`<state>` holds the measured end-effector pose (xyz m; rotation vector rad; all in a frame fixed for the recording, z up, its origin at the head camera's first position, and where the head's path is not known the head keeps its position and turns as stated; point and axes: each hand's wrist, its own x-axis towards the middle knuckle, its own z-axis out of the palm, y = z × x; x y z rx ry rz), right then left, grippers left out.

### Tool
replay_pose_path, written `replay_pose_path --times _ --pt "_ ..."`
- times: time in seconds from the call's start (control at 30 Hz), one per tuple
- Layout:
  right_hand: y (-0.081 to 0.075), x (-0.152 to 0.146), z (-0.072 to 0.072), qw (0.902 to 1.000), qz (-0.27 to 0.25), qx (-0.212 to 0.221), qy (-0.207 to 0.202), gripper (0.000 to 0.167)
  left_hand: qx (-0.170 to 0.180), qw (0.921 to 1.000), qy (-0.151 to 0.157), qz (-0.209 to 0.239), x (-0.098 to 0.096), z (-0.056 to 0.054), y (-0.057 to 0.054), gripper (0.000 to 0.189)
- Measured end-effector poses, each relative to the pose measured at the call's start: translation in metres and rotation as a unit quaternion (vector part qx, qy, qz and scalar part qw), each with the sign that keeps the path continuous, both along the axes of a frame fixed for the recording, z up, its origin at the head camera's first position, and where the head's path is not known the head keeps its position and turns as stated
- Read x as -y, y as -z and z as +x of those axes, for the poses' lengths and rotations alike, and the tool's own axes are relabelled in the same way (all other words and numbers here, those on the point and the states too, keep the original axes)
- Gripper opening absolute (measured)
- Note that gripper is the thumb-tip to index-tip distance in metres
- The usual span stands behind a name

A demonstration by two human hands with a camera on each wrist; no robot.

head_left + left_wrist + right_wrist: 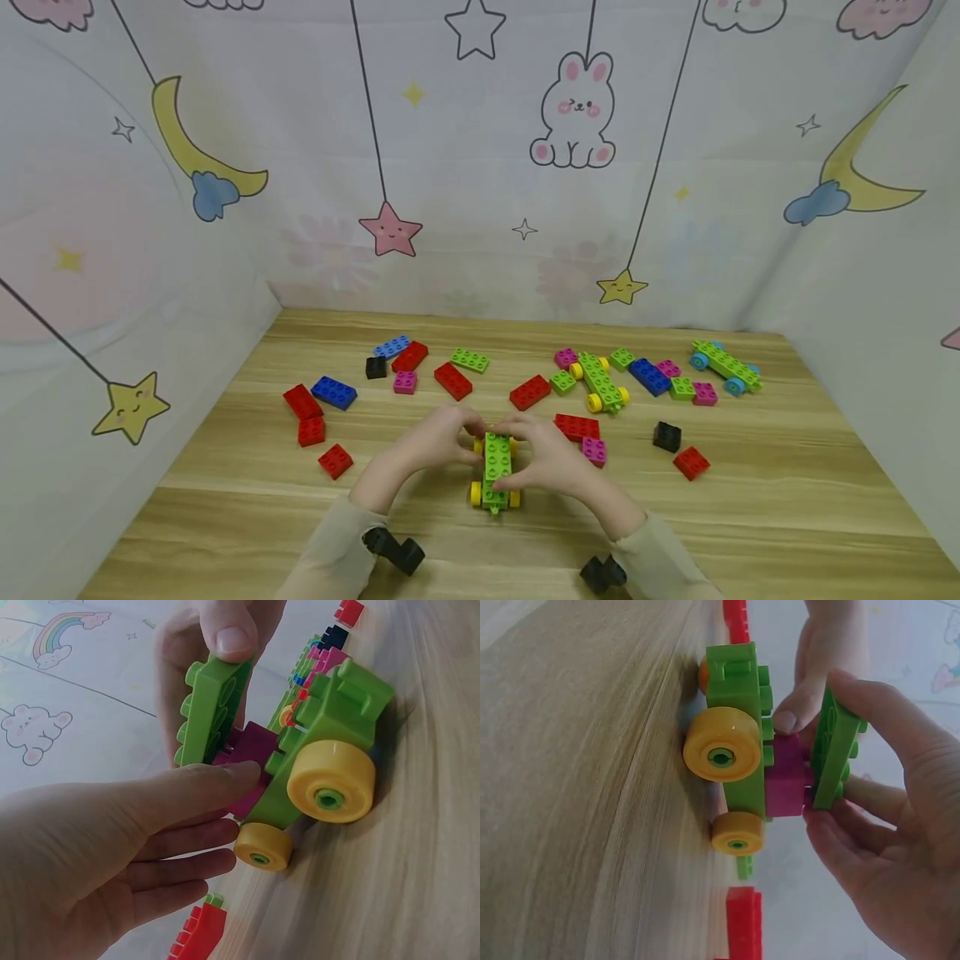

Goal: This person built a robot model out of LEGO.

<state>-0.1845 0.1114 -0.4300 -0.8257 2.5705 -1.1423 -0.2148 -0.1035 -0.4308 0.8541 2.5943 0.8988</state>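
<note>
A toy car base (495, 502) with yellow wheels (330, 782) stands on the table in front of me, green and studded on top. On its studs sits a magenta brick (786, 776). My left hand (442, 440) holds the magenta brick, thumb against its side; the grip's far side is partly hidden. My right hand (551, 458) grips a long green brick (836, 746) by its ends, thumb at the near end and fingers at the far one. That brick is tilted over the magenta brick, its far end low against the studs and its near end raised.
Loose red bricks (453, 381), blue bricks (334, 392), black bricks (667, 436) and other small bricks lie about the wooden table (720, 533). Two more wheeled bases, one yellow-wheeled (600, 383) and one blue-wheeled (726, 366), stand at the right. A printed cloth (480, 167) encloses the back and sides.
</note>
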Motion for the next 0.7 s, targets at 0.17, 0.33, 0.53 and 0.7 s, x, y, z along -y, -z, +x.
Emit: replay_pose_path --times 0.17,0.33,0.53,0.7 --pt "0.0013 0.0007 -0.0004 1.0 0.002 -0.004 -0.002 0.066 0.0 1.0 -0.004 0.0 0.0 0.0001 -0.0003 0.028" --pt "0.0014 0.0008 -0.0007 0.9999 0.01 -0.011 0.0 0.067 -0.003 1.0 -0.001 0.003 0.0002 -0.0001 -0.0002 0.028" --pt "0.0012 0.001 -0.0007 0.9997 0.018 -0.014 0.006 0.067 0.001 1.0 -0.003 0.004 0.0002 0.0002 -0.0002 0.028" --pt "0.001 0.0018 -0.0006 0.9996 0.022 -0.018 0.005 0.068 0.003 1.0 -0.004 0.003 0.0002 0.0009 -0.0006 0.028"
